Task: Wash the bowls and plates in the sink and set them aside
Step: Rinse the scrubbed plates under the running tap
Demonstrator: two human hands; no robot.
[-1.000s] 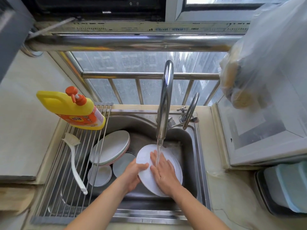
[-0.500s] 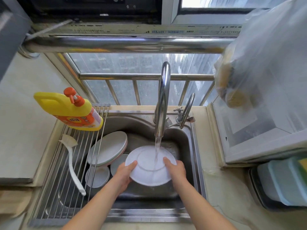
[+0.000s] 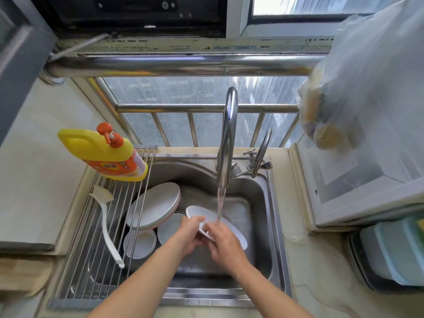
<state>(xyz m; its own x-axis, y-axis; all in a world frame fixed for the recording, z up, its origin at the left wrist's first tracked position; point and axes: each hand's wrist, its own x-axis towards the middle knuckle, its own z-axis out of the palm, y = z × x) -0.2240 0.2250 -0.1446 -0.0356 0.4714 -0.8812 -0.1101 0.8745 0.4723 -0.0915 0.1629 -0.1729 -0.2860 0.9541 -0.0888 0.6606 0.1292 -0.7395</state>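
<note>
A white plate [image 3: 231,228] is tilted on edge over the steel sink [image 3: 259,196], under water running from the tall faucet [image 3: 227,134]. My left hand [image 3: 190,232] grips the plate's near left rim. My right hand [image 3: 223,243] lies over the plate's face, fingers curled against it. To the left in the sink lean a large grey plate [image 3: 153,205] over a pink-rimmed one, with a smaller plate [image 3: 171,227] and a white bowl [image 3: 140,243] below them.
A roll-up wire rack [image 3: 91,237] covers the sink's left side, carrying a yellow detergent bottle [image 3: 103,152] and a white dish brush [image 3: 106,226]. A small second tap [image 3: 261,152] stands right of the faucet. A blue-lidded container [image 3: 390,249] sits on the right counter. A plastic bag [image 3: 358,83] hangs at upper right.
The plate went from lying flat between both hands under the stream to tilted on edge. My right hand moved from the rim onto its face; my left shifted toward the near rim.
</note>
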